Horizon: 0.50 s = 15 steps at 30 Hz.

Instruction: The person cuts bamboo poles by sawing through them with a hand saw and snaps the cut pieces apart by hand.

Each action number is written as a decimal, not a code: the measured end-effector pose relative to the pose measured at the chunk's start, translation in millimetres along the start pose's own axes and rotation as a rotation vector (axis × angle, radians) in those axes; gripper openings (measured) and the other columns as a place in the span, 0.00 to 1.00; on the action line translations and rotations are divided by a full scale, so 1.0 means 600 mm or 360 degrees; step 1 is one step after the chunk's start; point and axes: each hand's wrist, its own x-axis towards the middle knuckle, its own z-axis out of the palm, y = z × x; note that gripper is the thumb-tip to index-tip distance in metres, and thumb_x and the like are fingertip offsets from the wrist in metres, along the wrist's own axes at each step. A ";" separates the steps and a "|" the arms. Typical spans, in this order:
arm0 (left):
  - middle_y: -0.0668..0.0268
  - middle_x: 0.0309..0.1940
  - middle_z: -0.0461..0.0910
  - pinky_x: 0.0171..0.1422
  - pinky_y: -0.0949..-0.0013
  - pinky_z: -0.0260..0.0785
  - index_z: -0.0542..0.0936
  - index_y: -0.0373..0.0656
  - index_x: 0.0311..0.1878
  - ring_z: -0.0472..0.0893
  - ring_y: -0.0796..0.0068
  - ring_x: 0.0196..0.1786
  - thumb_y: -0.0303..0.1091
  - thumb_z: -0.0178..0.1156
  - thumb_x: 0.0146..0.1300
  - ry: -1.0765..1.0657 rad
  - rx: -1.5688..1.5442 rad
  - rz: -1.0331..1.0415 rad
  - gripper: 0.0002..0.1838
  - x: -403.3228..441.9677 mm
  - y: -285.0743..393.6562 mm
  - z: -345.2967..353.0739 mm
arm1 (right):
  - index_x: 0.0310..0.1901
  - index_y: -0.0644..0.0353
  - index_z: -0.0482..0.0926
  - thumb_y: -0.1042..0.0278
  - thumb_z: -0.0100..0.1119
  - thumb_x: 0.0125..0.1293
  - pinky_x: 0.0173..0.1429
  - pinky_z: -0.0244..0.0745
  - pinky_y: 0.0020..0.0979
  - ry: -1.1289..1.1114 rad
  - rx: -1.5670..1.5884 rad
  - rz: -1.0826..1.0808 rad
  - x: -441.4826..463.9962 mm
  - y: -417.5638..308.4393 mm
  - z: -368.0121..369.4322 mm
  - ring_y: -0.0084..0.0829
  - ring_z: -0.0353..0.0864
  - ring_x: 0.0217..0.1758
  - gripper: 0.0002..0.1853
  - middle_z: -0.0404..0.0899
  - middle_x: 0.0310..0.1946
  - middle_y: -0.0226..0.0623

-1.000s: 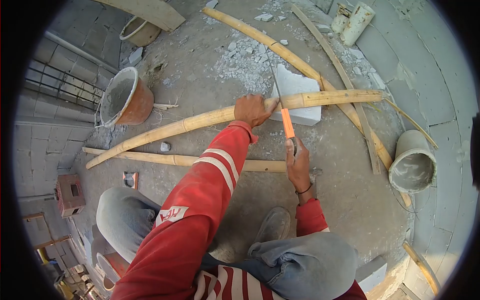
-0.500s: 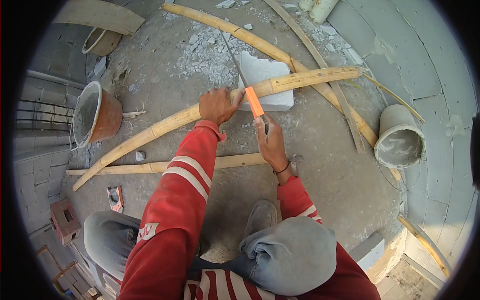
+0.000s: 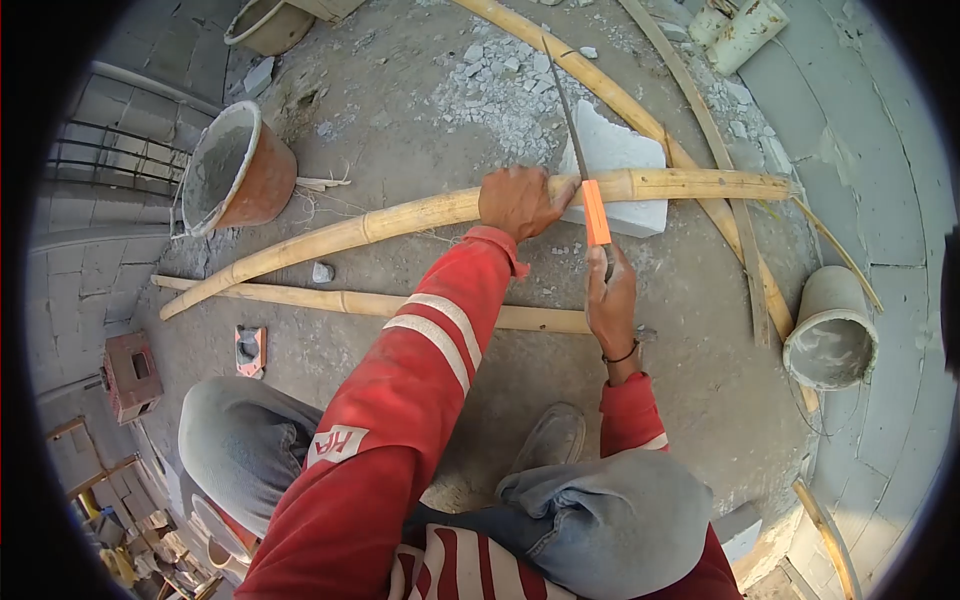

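Note:
My left hand point(image 3: 522, 203) is wrapped over a long, curved bamboo pole point(image 3: 400, 216), pressing it near a white block point(image 3: 612, 160) that lies under the pole. My right hand point(image 3: 611, 300) grips the orange handle of a handsaw point(image 3: 596, 214). The thin dark blade crosses the pole just right of my left thumb and points away from me. Whether the teeth have cut into the bamboo cannot be seen.
A second bamboo pole point(image 3: 620, 105) and a wooden strip point(image 3: 690, 85) cross beyond the block. Nearer lies a split bamboo length point(image 3: 450, 312). Mortar-stained buckets stand left point(image 3: 262, 180) and right point(image 3: 835, 320). White rubble point(image 3: 505, 90) is scattered ahead. An orange-framed tool point(image 3: 251, 352) lies by my left knee.
The camera view has shifted, so the scene sits farther right. My right hand and the saw have drawn slightly back toward me across the pole. My left hand keeps its hold.

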 end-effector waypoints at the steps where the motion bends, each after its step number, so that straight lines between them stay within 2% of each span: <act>1: 0.51 0.27 0.86 0.39 0.50 0.79 0.88 0.43 0.34 0.88 0.49 0.34 0.69 0.51 0.71 0.0062 0.0023 0.0025 0.35 0.002 -0.003 0.005 | 0.49 0.72 0.77 0.62 0.51 0.80 0.38 0.69 0.40 0.0002 0.0005 -0.0010 -0.002 -0.005 -0.001 0.39 0.70 0.28 0.17 0.71 0.26 0.50; 3: 0.51 0.27 0.86 0.39 0.50 0.79 0.88 0.43 0.33 0.88 0.49 0.34 0.69 0.51 0.71 0.0103 0.0039 0.0057 0.36 0.002 -0.006 0.013 | 0.48 0.72 0.77 0.61 0.51 0.80 0.37 0.69 0.40 -0.0007 -0.0026 0.0142 -0.037 -0.014 -0.014 0.39 0.70 0.28 0.17 0.71 0.26 0.51; 5: 0.51 0.26 0.86 0.38 0.51 0.79 0.88 0.43 0.32 0.87 0.49 0.33 0.69 0.51 0.71 0.0021 0.0019 0.0023 0.36 0.007 -0.005 0.006 | 0.47 0.71 0.77 0.58 0.53 0.80 0.37 0.69 0.37 -0.0080 -0.0007 0.0370 -0.150 0.017 -0.051 0.35 0.71 0.29 0.18 0.72 0.25 0.47; 8: 0.51 0.26 0.86 0.37 0.50 0.79 0.88 0.43 0.31 0.87 0.49 0.33 0.67 0.51 0.72 0.0068 -0.0015 0.0003 0.35 0.002 -0.001 0.005 | 0.48 0.70 0.78 0.54 0.53 0.79 0.38 0.69 0.35 -0.0105 0.0038 0.0318 -0.286 0.036 -0.103 0.30 0.73 0.31 0.20 0.75 0.27 0.41; 10: 0.50 0.25 0.86 0.37 0.50 0.78 0.88 0.43 0.30 0.87 0.48 0.31 0.65 0.50 0.73 0.0118 -0.0011 0.0006 0.34 -0.002 -0.003 0.009 | 0.50 0.69 0.79 0.49 0.55 0.78 0.39 0.70 0.35 -0.0161 0.0122 0.0690 -0.299 0.014 -0.114 0.28 0.74 0.32 0.24 0.76 0.30 0.37; 12: 0.50 0.25 0.85 0.36 0.49 0.78 0.88 0.43 0.29 0.87 0.47 0.30 0.63 0.50 0.74 0.0181 -0.0017 0.0041 0.34 -0.001 0.003 0.006 | 0.52 0.70 0.80 0.49 0.54 0.78 0.41 0.72 0.37 -0.0073 0.0081 0.0367 -0.216 0.042 -0.068 0.36 0.77 0.33 0.25 0.80 0.34 0.43; 14: 0.49 0.24 0.85 0.35 0.48 0.78 0.87 0.43 0.28 0.86 0.45 0.28 0.58 0.49 0.77 0.0133 -0.0108 0.0032 0.32 0.002 -0.003 0.011 | 0.55 0.72 0.79 0.54 0.55 0.79 0.44 0.74 0.41 0.0020 -0.0296 0.0225 -0.090 0.051 -0.007 0.48 0.80 0.35 0.23 0.83 0.39 0.51; 15: 0.49 0.24 0.85 0.35 0.48 0.78 0.87 0.43 0.28 0.86 0.45 0.28 0.58 0.49 0.77 0.0141 -0.0096 0.0048 0.32 0.002 -0.005 0.012 | 0.56 0.73 0.79 0.56 0.55 0.79 0.45 0.75 0.42 0.0017 -0.0191 0.0160 -0.032 0.029 0.010 0.52 0.81 0.36 0.22 0.84 0.40 0.55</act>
